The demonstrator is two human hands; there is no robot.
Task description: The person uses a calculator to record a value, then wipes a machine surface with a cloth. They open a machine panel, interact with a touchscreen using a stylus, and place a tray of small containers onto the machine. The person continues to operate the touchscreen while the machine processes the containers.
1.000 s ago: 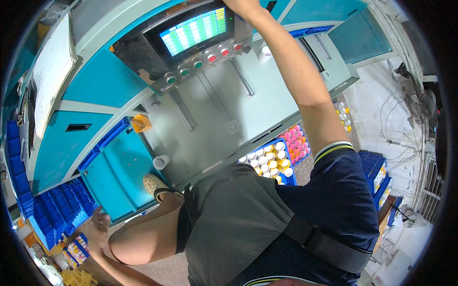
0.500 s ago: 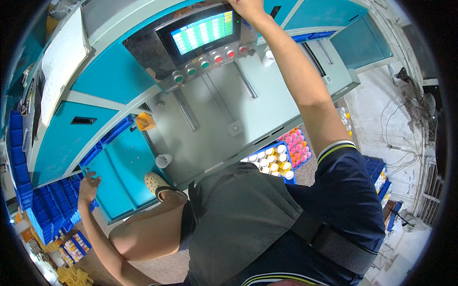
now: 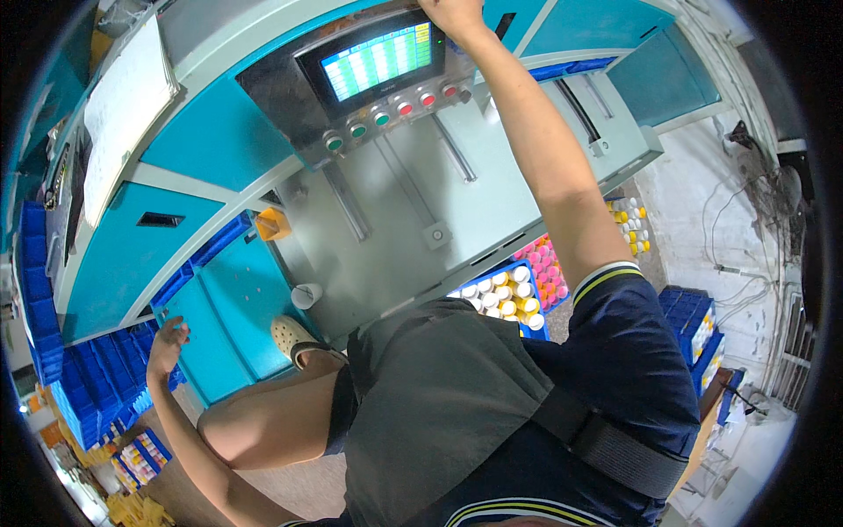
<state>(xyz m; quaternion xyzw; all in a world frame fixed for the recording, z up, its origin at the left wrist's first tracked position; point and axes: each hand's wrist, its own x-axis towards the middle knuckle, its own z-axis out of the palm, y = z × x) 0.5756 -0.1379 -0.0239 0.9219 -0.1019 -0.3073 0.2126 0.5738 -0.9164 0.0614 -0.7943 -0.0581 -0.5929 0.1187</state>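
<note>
Looking over the person's shoulder, I see a broad grey counter (image 3: 378, 272) across the middle of their view, two metal bars (image 3: 456, 154) standing out on it. The right forearm (image 3: 544, 132) runs across at one o'clock and partly covers a white cup. Another white cup (image 3: 306, 296) is near nine o'clock, with a small yellow box (image 3: 272, 225) further round toward ten. By the counter's near edge, at four, a blue tray (image 3: 545, 328) carries white and yellow lidded pots (image 3: 502, 292); pink pieces (image 3: 551, 274) lie just beyond it. A pile of papers (image 3: 127, 114) sits out at ten.

The screen (image 3: 378, 61) glows with a coloured grid, its lettering too small for me to read. Below it runs a row of green and red buttons (image 3: 405, 108).

The right hand (image 3: 453, 14) is at twelve, cut by the upper edge, so I can't tell whether it grips anything; the screen lies at its eight o'clock, just beside it. The left hand (image 3: 167, 345) is empty, fingers loosely bent, with blue bins (image 3: 97, 378) at its eight and a teal panel (image 3: 233, 307) at its two.
</note>
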